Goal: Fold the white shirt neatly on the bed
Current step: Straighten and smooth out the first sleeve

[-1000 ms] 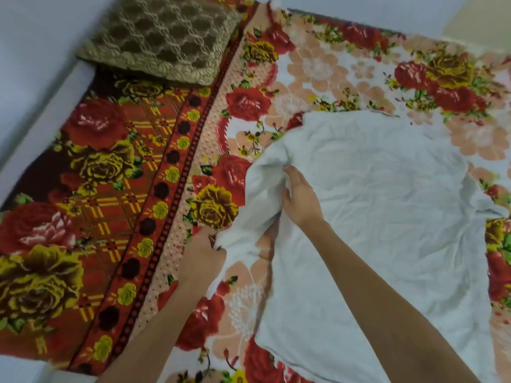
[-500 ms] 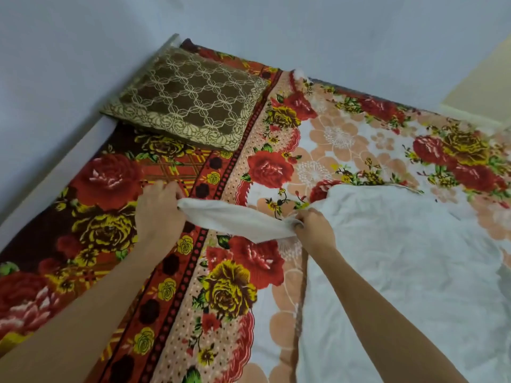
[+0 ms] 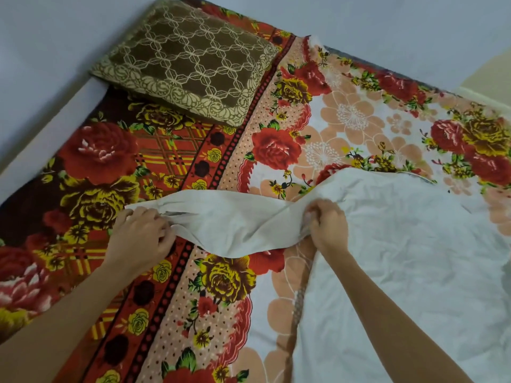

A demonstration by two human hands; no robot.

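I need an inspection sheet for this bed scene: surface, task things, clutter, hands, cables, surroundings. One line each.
Surface: bed with a floral cover, flat.
Task things: white shirt spread on the right side, wrinkled; its sleeve pulled out to the left, lifted off the cover.
Clutter: brown pillow at the head, apart from the shirt.
Hands: left hand grips the sleeve end; right hand grips the shirt where the sleeve joins.
Cables: nothing seen.
Surroundings: plain wall along the bed's left and far sides.
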